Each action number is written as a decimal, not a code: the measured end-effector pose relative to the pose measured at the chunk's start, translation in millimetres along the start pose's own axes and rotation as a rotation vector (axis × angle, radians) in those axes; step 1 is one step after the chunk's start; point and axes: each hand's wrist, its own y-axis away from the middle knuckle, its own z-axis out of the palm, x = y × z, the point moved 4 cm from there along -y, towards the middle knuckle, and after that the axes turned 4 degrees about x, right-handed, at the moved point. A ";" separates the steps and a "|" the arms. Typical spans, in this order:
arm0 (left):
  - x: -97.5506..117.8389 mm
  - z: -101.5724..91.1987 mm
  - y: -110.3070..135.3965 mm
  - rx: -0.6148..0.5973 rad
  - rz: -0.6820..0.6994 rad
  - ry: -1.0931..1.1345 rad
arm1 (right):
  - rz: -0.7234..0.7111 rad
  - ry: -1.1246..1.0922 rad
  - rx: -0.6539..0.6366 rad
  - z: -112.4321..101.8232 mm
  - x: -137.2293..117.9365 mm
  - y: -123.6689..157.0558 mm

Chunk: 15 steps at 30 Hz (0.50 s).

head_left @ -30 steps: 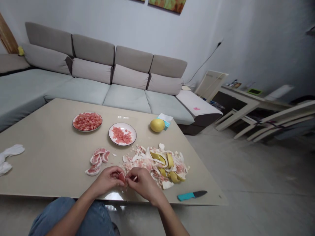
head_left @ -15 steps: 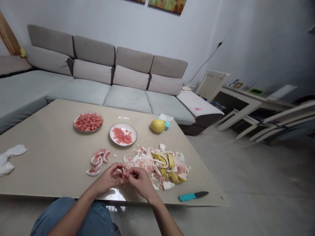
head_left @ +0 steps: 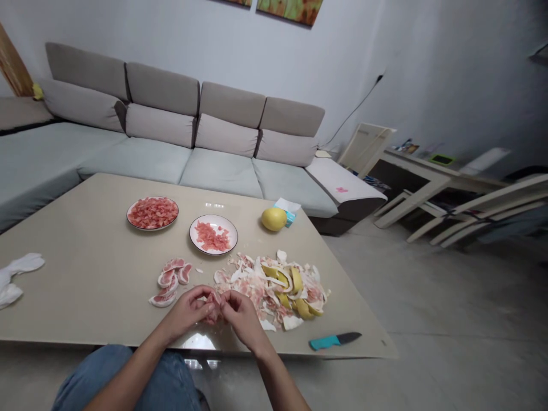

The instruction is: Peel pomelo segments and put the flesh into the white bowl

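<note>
My left hand (head_left: 188, 311) is closed around a pink pomelo segment (head_left: 213, 311) above the near edge of the table. Pinched fingers of my right hand (head_left: 242, 314) grip the same segment from the other side. Left of my hands lie several pomelo segments (head_left: 171, 279) with white pith. To the right spreads a heap of pomelo peel and membrane (head_left: 274, 285), white, pink and yellow. Beyond it, a white plate (head_left: 231, 240) carries some pink pulp pieces (head_left: 210, 236). A second plate (head_left: 128, 217) is piled with pomelo pulp (head_left: 153, 213).
A whole yellow pomelo (head_left: 273, 219) rests by a blue tissue pack (head_left: 290, 214) at the table's far right. A knife (head_left: 335, 341) with a turquoise handle lies near the front right edge. White crumpled gloves or cloth (head_left: 19, 274) lie left. A sofa (head_left: 222, 165) stands behind the table.
The segment has turned between my fingers and shows more below them. My hands have stayed in nearly the same place, and the plates and heap are unchanged.
</note>
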 end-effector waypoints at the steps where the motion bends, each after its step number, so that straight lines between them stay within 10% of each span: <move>1: -1.4 -0.4 -0.5 0.007 -0.012 -0.006 | 0.050 -0.070 -0.020 1.3 4.2 -0.5; 15: -1.8 -5.4 -3.4 0.198 0.015 -0.154 | -0.148 0.121 0.151 2.3 -4.0 6.6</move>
